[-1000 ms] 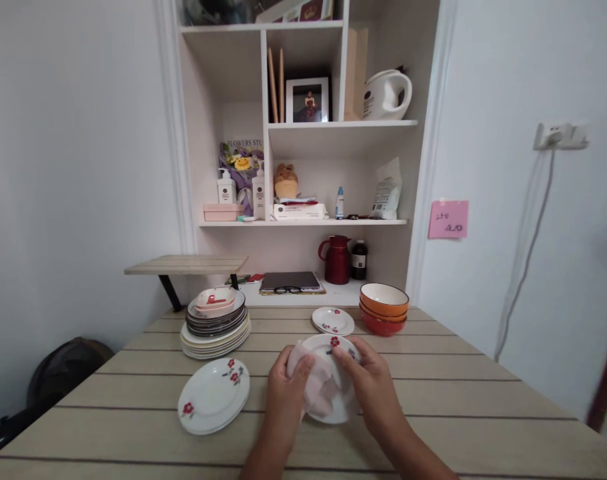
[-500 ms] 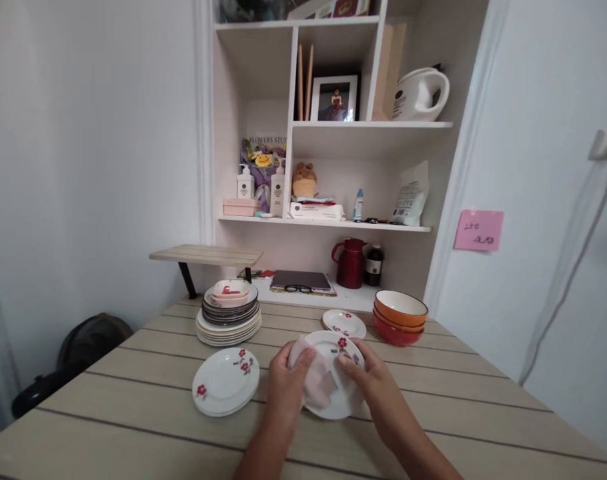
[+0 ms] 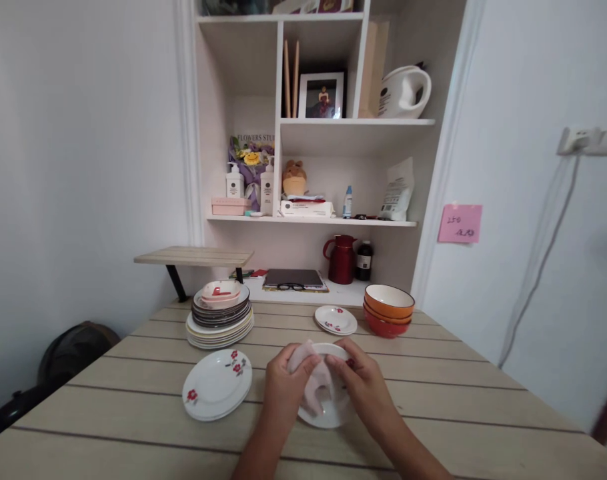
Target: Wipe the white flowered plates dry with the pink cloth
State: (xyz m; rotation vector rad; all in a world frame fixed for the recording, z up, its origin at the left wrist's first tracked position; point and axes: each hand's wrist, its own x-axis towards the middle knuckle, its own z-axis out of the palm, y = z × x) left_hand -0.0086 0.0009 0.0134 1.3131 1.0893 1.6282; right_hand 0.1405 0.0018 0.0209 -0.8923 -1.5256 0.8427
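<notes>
White glazed ceramic, red flower at the rim: floral plate [image 3: 336, 401] held low over the near part of the tabletop [image 3: 148, 427], between both hands. Whether its underside meets the boards, cannot tell.

Left hand [image 3: 286, 379] pinches a thin pale pink cloth [image 3: 313, 392] against the plate's left side. Right hand [image 3: 362, 375] grips the right rim, thumb over the face, fingers mostly hidden behind.

Likeliest trouble, by my reckoning: a slip. Left hold goes through loose fabric, which could slide on smooth glaze; right hand would then carry the plate alone, and a drop could chip the rim. Cloth's loose end drapes across the face and might snag under a thumb.

Just left of the left hand, a low floral plate pile [image 3: 214, 387]: a wide swing of that arm could clip it. Beyond the hands, small floral saucers [image 3: 333, 321], with nested orange and red bowls [image 3: 388, 310] just beside them; a careless rightward reach might knock rims together. Far left, a mixed plate stack [image 3: 221, 328] topped by pink dishes [image 3: 220, 292]; its height makes toppling the worry if bumped.
</notes>
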